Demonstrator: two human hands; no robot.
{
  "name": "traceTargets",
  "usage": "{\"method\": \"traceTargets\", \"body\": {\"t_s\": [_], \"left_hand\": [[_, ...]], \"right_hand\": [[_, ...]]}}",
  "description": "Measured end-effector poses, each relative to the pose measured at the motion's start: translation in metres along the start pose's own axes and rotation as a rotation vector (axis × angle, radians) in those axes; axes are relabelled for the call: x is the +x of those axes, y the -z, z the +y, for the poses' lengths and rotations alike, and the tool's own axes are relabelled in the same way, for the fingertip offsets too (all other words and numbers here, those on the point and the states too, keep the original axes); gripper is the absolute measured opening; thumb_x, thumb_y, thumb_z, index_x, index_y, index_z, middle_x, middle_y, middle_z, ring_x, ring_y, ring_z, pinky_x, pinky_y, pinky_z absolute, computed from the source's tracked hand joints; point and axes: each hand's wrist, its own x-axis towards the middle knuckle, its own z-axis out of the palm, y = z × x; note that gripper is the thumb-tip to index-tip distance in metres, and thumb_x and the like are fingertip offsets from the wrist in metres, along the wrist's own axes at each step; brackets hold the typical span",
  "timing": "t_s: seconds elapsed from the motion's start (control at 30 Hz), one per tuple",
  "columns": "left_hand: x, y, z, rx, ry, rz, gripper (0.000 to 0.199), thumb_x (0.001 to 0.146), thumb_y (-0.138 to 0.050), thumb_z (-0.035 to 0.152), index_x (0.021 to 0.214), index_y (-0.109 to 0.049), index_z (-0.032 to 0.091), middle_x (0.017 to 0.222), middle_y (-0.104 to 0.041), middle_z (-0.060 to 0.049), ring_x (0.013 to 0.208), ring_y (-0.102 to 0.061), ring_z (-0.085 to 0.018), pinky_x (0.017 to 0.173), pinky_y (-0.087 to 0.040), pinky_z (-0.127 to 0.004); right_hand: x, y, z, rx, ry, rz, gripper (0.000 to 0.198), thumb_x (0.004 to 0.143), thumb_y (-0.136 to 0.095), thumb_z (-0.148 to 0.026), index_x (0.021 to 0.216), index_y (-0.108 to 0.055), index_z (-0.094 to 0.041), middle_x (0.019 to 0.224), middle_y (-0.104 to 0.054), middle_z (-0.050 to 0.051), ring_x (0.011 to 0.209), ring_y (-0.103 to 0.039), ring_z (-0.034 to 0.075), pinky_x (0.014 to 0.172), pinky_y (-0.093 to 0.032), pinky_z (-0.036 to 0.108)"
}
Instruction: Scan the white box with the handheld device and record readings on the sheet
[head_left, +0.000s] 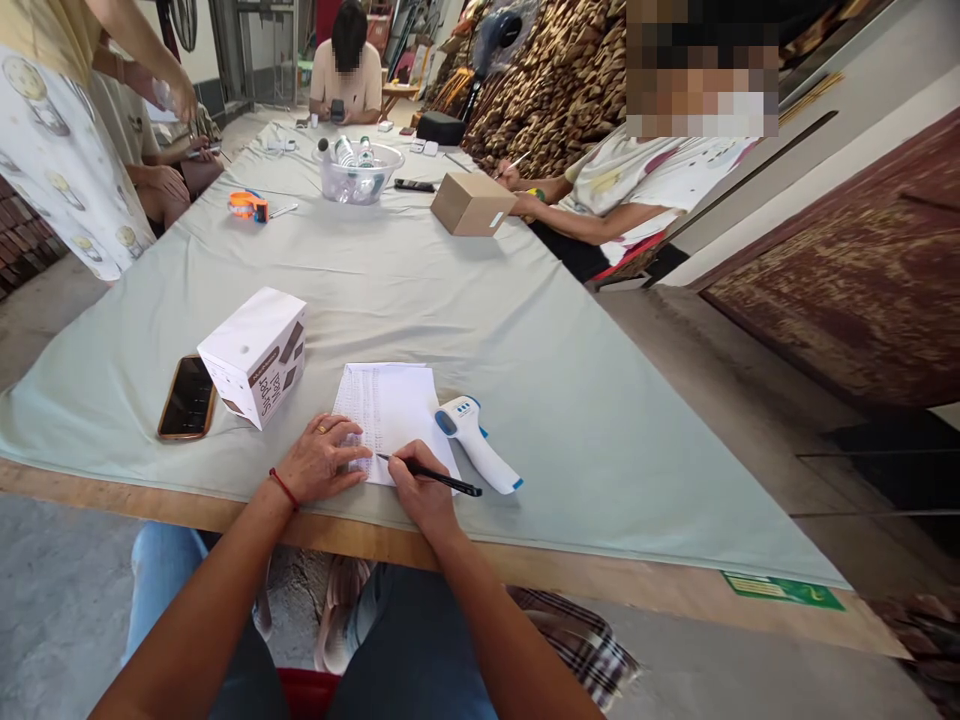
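Note:
A sheet of white paper with columns of small handwriting down its left side lies near the front edge of the table. My left hand rests open across the paper's left edge, fingers spread. In my right hand is a black pen, its tip touching or just above the written columns. Right beside the paper lies a white and blue infrared thermometer. To the left stand a white printed box and a smartphone with a dark screen, lying flat.
A light green cloth covers the long table. Farther back are an orange tape measure, a clear basin holding bottles, a black remote and a cardboard box. Several people sit or stand around the table; one at right holds a pen.

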Motion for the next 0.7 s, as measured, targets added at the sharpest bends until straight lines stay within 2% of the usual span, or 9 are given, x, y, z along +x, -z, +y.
{"method": "traceTargets", "body": {"t_s": [0.23,0.7], "left_hand": [[0.0006,0.0005,-0.0002,-0.003,0.002,-0.009,0.026,0.086,-0.059,0.040,0.107,-0.069,0.028,0.121,-0.059,-0.006,0.121,-0.048,-0.025,0.109,-0.033,-0.045],[0.0002,0.0005,-0.0001,-0.002,-0.010,0.002,0.026,0.086,-0.059,0.040,0.107,-0.069,0.027,0.121,-0.059,-0.007,0.120,-0.048,-0.025,0.108,-0.033,-0.045]], "right_hand": [[-0.0005,0.0006,0.0000,0.018,-0.010,0.063,0.015,0.069,-0.052,-0.030,0.057,-0.049,-0.022,0.051,-0.048,-0.005,0.053,-0.043,0.013,0.053,-0.036,0.026],[-0.0001,0.0009,0.0011,0.008,-0.023,0.032,0.014,0.068,-0.053,-0.028,0.057,-0.048,-0.022,0.050,-0.045,-0.006,0.050,-0.041,0.012,0.051,-0.034,0.026]]}}
